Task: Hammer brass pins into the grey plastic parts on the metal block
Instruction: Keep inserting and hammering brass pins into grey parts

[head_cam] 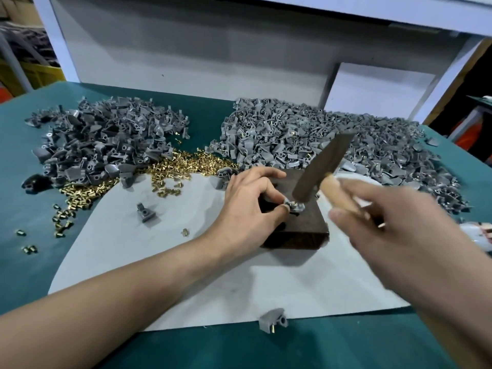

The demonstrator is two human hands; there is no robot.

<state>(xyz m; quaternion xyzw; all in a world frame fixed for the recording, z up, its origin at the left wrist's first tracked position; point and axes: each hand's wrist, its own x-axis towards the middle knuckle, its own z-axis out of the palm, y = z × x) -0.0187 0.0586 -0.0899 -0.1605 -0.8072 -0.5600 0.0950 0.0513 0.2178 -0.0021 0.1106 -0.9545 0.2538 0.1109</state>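
Your left hand (250, 198) has its grip pinched on the grey plastic part (294, 207), which sits on top of the metal block (295, 233). Your blurred right hand (394, 225) grips the hammer (320, 167), head just over that part. Beyond the grip lie brass pins (183, 166) between two heaps of grey parts (106, 139) on the green desk (40, 262).

We look down on a green table (186, 350) with a pale grey sheet (239, 288) laid on it. Behind stands a white panel (186, 54) under a white shelf (372, 9). At far left is a yellow crate (40, 73).
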